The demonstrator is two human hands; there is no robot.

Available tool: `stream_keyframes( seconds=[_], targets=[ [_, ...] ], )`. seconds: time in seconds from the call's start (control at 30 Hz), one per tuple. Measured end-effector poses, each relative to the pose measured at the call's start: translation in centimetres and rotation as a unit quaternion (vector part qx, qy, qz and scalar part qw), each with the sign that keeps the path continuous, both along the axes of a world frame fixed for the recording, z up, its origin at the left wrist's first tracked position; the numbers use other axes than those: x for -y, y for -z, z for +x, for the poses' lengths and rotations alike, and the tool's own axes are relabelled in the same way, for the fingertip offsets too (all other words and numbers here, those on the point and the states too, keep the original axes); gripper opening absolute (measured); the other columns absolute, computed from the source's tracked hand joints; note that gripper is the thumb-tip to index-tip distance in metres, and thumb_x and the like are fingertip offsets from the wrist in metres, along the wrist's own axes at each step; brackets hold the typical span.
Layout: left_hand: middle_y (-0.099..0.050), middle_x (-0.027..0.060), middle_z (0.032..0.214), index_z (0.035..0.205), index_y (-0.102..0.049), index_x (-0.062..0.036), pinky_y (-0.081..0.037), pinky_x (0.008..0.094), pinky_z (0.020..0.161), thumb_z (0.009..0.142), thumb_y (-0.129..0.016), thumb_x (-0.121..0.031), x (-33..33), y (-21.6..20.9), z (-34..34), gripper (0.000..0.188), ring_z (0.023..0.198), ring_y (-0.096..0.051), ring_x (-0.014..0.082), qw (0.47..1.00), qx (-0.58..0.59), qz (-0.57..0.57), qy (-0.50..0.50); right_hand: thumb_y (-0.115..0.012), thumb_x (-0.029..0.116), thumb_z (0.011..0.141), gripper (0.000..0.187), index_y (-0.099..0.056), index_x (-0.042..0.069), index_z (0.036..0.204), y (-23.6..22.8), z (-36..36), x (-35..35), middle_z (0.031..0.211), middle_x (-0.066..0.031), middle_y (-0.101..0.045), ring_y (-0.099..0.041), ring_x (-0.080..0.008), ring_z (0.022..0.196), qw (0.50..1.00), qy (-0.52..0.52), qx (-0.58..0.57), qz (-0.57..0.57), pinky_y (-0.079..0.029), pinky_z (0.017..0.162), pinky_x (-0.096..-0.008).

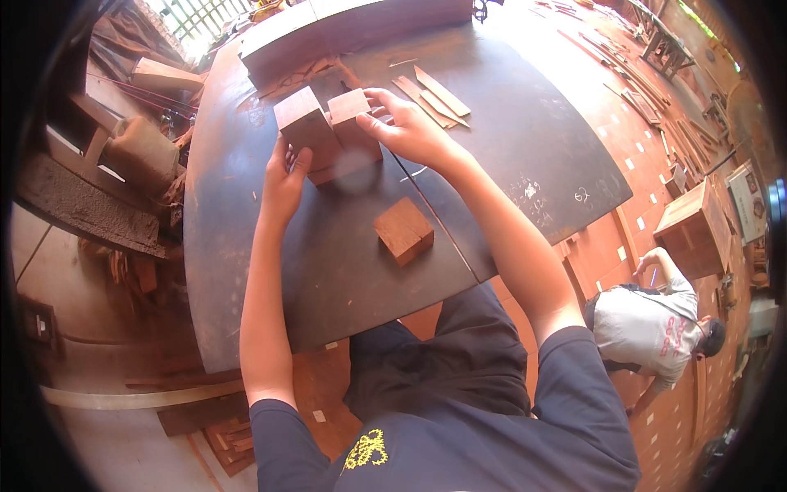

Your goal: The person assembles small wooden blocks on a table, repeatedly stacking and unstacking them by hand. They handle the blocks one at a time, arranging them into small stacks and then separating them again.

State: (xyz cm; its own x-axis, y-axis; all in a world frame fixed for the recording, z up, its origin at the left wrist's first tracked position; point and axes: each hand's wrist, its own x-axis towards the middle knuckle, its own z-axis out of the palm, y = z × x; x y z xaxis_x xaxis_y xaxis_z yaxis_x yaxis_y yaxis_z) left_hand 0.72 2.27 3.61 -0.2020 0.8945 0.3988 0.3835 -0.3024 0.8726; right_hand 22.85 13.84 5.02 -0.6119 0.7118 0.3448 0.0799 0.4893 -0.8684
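Both hands (pixel 284 184) (pixel 414 131) hold wooden blocks (pixel 305 123) (pixel 350 111), long axes upright.

Forearms (pixel 266 303) stretched forward, left hand (pixel 284 182) gripping, right hand (pixel 412 133) angled inward

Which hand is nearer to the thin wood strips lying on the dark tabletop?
Right. The right hand, at the right-hand block, is just left of the strips; the left hand is farther left, at the left-hand block.
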Motion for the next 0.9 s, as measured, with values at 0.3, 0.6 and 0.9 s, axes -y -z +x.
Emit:
stream_keyframes(
  seconds=[0.3, 0.6, 0.9],
  targets=[
    [-0.059, 0.0123, 0.128, 0.144, -0.038, 0.0044, -0.045, 0.0303, 0.097, 0.095, -0.07, -0.021, -0.9, 1.0, -0.2, 0.064, 0.115, -0.056, 0.018, 0.999, 0.034, 0.036, -0.007, -0.064, 0.033, 0.096, 0.061, -0.046, -0.004, 0.14, 0.3, -0.3, -0.6, 0.127, -0.0209, -0.063, -0.063, -0.0282, 0.116, 0.997, 0.028, 0.018, 0.068, -0.05, 0.096, -0.038],
    [-0.058, 0.0117, 0.128, 0.144, -0.038, 0.0023, -0.045, 0.0326, 0.099, 0.092, -0.074, -0.023, -0.8, 0.5, 1.6, 0.068, 0.116, -0.056, 0.0198, 0.994, 0.089, 0.031, -0.047, -0.072, 0.037, 0.087, 0.067, -0.051, -0.002, 0.136, -0.3, 0.3, -0.5, 0.117, -0.0206, -0.069, -0.064, -0.0328, 0.115, 0.991, 0.056, 0.056, 0.112, -0.049, 0.097, -0.0407],
    [-0.058, 0.012, 0.129, 0.143, -0.041, 0.0001, -0.043, 0.0348, 0.103, 0.09, -0.076, -0.028, -1.2, 1.6, 0.0, 0.07, 0.117, -0.055, 0.0209, 0.994, 0.102, 0.032, -0.019, -0.066, 0.06, 0.086, 0.06, -0.068, 0.007, 0.114, -4.4, 4.2, -0.5, 0.106, -0.0136, -0.071, -0.065, -0.0272, 0.109, 0.974, -0.036, 0.191, 0.115, -0.048, 0.098, -0.0399]
  ],
)
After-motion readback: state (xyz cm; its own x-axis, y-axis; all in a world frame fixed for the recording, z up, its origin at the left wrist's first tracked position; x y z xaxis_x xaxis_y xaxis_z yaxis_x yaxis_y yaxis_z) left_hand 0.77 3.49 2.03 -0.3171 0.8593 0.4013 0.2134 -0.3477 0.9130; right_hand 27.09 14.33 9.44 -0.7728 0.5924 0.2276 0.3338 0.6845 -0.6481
